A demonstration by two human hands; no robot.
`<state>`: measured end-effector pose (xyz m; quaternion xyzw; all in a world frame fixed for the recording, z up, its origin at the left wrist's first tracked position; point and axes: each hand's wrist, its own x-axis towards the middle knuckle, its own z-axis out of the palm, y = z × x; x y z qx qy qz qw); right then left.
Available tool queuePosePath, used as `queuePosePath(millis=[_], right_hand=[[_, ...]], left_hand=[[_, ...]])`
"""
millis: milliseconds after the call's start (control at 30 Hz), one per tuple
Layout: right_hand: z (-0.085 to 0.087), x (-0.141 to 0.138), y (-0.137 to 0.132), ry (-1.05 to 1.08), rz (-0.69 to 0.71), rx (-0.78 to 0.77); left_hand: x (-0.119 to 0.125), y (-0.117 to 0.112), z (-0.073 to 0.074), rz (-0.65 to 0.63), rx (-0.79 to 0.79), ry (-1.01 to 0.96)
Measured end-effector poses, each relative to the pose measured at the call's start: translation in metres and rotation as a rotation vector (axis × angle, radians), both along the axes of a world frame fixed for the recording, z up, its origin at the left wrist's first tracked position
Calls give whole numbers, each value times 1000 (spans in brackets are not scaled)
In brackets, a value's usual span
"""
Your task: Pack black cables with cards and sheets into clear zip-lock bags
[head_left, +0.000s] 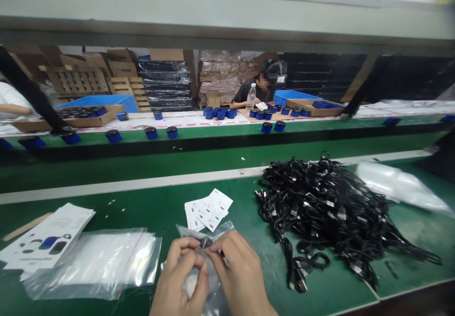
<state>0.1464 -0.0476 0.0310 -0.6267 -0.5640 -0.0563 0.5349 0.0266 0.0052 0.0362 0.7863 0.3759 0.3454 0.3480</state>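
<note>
Now both hands, left hand (pixel 181 271) and right hand (pixel 238 273), are pinching a small clear plastic zip bag (pixel 199 240) at the green counter (pixel 159 212) front edge; bagging seems underway; sealing needs firm fingertip pressure.

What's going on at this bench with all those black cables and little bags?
A person's left hand and right hand pinch the top of a small clear bag that has something dark inside. A heap of coiled black cables lies to the right on the green table, a stack of empty bags and printed leaflets to the left, small white cards just ahead. Across the belt, another person sits among blue pots.
</note>
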Motion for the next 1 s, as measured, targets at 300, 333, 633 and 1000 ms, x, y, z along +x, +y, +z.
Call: queuePosePath(millis=[300, 333, 633, 1000], right_hand=[[1, -2, -7, 72, 325, -367], [0, -1, -9, 105, 313, -372], [-18, 50, -46, -464, 554, -378], [-45, 23, -29, -544, -10, -359]], left_hand=[[-6, 15, -4, -26, -245, -107], [-6, 17, -7, -55, -227, -70], [-9, 31, -16, -103, -248, 10], [-25, 39, 29, 136, -475, -405]])
